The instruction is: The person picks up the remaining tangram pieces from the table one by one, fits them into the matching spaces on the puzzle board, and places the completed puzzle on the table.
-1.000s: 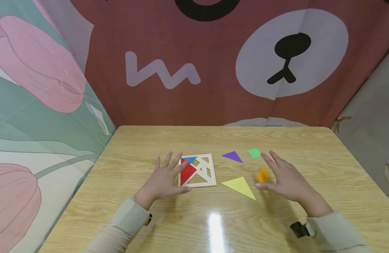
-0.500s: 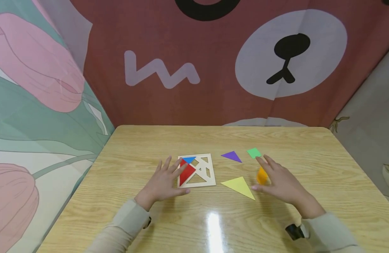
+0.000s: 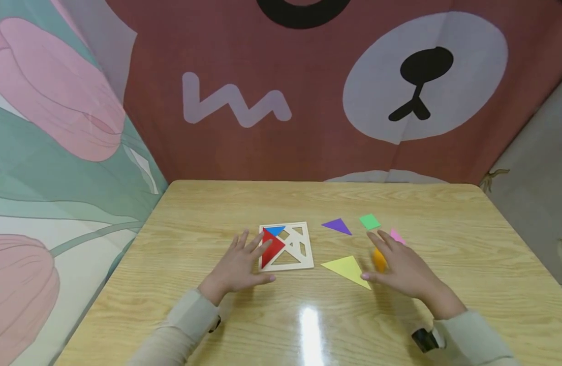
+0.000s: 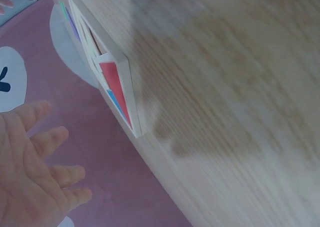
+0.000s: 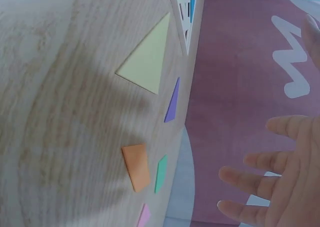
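My left hand, fingers spread, hovers at the left side of a white tangram tray. In the tray lie a red triangle, partly behind my fingers, and a blue triangle; its other cutouts are bare. My right hand floats with loosely extended fingers over an orange piece, half hidden from the head view. Its thumb overlaps the corner of a yellow triangle there. The right wrist view shows the palm holding nothing, above the table.
Beyond the right hand, a purple triangle, a green square-like piece and a pink piece lie flat on the wooden table. A printed bear curtain hangs at the table's back edge.
My right hand has drifted left and slightly nearer me, so its thumb now overlaps the yellow triangle and the pink piece shows more. The left hand's fingers have lowered slightly; the pieces stay put.
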A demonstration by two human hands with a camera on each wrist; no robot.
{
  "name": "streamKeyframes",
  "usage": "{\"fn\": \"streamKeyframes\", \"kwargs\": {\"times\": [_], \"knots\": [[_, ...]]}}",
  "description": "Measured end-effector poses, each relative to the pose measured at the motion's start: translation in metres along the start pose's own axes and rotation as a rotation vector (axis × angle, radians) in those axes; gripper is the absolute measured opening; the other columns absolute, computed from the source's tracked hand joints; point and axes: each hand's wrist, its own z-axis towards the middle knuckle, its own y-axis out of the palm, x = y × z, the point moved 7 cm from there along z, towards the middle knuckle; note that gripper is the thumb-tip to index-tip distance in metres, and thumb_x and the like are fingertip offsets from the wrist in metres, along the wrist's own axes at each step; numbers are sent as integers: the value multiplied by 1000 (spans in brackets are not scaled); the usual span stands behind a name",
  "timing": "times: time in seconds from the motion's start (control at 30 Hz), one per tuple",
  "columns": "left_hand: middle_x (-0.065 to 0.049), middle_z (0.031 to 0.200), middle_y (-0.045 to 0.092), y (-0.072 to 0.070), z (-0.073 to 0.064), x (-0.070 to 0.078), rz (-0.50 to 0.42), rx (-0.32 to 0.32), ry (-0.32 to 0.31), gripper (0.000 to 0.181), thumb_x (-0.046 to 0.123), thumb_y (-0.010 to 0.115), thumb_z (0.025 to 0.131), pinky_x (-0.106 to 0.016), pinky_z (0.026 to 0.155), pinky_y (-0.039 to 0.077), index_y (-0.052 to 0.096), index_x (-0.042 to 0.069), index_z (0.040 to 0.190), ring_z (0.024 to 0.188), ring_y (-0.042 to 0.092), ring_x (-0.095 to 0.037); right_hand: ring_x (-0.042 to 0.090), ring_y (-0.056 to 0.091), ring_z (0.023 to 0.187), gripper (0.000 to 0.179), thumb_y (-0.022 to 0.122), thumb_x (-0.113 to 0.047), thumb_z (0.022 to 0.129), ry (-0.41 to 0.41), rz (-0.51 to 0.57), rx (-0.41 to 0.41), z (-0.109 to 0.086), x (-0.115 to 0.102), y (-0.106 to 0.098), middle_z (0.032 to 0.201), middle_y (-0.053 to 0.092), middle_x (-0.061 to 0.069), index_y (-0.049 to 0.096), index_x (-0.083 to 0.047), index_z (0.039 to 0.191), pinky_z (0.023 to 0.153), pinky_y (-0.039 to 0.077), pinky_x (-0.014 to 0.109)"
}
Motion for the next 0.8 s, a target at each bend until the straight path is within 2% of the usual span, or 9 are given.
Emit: {"fn": "streamKeyframes", "kwargs": {"times": [0.3, 0.5, 0.8], "knots": [[-7, 138, 28, 8, 2, -2, 1, -36, -22, 79, 63, 46, 73, -50, 101, 8, 32, 16, 135, 125, 10, -41, 48, 32, 112, 85, 53, -56, 74, 26, 11, -23, 0, 2, 8, 134, 25, 25, 25, -4, 136, 83, 30, 62], [-8, 138, 28, 14, 5, -3, 7, -42, -12, 79, 65, 44, 73, -49, 101, 8, 31, 17, 135, 125, 11, -41, 47, 35, 111, 85, 52, -57, 74, 35, 24, -27, 1, 3, 13, 132, 28, 25, 26, -5, 135, 81, 32, 61], [-7, 138, 27, 22, 7, -5, 17, -60, -10, 80, 65, 42, 74, -48, 101, 9, 31, 16, 135, 125, 12, -40, 45, 31, 114, 86, 52, -58, 73, 32, 63, -46, 2, 2, 22, 131, 30, 25, 25, -6, 136, 85, 30, 59]]}}
